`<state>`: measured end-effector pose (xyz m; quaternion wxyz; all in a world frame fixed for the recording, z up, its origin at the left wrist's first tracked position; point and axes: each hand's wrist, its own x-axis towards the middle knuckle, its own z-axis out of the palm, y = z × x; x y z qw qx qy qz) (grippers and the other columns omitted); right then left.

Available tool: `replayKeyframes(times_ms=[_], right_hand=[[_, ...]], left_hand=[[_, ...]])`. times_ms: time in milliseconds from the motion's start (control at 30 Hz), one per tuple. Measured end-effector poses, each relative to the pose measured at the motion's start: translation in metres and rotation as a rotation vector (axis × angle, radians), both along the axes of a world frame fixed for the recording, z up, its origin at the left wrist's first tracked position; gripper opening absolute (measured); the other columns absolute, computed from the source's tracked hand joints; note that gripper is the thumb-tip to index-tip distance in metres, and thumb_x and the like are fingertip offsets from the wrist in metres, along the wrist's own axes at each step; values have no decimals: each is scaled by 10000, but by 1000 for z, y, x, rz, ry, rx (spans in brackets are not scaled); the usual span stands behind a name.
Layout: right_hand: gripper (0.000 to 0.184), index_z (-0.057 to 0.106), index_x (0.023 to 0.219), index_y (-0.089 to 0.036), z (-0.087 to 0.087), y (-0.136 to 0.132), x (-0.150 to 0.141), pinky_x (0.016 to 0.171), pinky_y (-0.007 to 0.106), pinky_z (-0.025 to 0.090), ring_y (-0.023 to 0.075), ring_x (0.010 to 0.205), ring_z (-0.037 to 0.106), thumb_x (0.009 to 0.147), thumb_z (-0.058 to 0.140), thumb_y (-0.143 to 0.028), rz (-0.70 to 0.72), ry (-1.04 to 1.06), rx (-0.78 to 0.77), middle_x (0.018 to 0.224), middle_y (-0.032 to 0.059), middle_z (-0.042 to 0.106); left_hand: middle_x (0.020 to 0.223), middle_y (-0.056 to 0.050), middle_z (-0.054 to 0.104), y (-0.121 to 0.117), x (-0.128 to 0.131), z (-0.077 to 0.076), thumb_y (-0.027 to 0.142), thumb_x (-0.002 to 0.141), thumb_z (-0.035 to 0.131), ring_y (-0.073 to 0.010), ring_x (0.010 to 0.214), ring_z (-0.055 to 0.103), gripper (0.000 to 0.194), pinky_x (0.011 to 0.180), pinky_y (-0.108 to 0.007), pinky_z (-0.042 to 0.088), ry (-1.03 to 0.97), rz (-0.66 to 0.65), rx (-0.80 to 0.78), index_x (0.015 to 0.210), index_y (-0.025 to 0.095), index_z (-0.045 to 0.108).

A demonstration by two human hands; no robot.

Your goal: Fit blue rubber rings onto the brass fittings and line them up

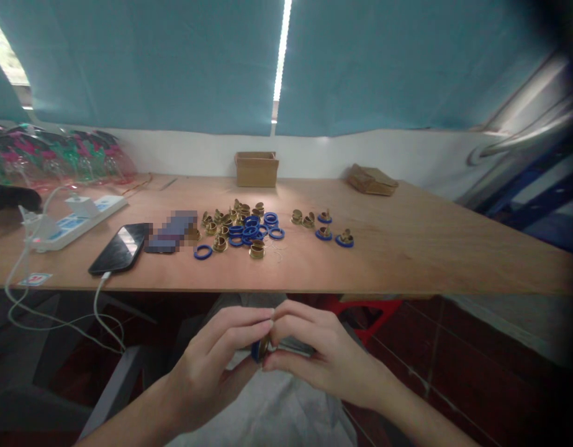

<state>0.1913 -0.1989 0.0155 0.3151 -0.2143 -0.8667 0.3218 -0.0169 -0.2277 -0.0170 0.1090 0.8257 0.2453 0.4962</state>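
Above my lap, just in front of the table edge, my left hand and my right hand meet fingertip to fingertip. Between them they pinch a small round brass fitting with a blue ring at its left side. Fingers cover much of it, so how far the ring sits on the fitting cannot be made out. On the table beyond lie several loose blue rings in a heap among brass flip-top fittings. To the right, 3 brass fittings stand with blue rings around their bases.
A small cardboard box and a folded brown paper packet sit at the back. On the left are a phone on a charging cable, a power strip and wrapped bottles. A red stool shows under the table.
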Motion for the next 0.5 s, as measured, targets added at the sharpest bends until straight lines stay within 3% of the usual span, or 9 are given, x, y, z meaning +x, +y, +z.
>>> replayKeyframes(times_ms=[267,500], right_hand=[[91,631,873,-155,-2,-2,-2,666,214,496,140,780,621,898,674,-231,-41,17,206,870,42,635],[168,637,802,-133,3,-7,-8,662,231,516,152,753,628,935,615,-234,-128,-44,345,846,66,650]], left_hand=[[1194,-157,674,0,4,-8,4,794,710,-205,1166,647,437,1008,-268,539,-123,4,5,1195,101,566],[1211,-178,685,6,6,-14,1,840,651,-268,1160,660,412,1027,-468,539,-163,-42,140,1230,93,556]])
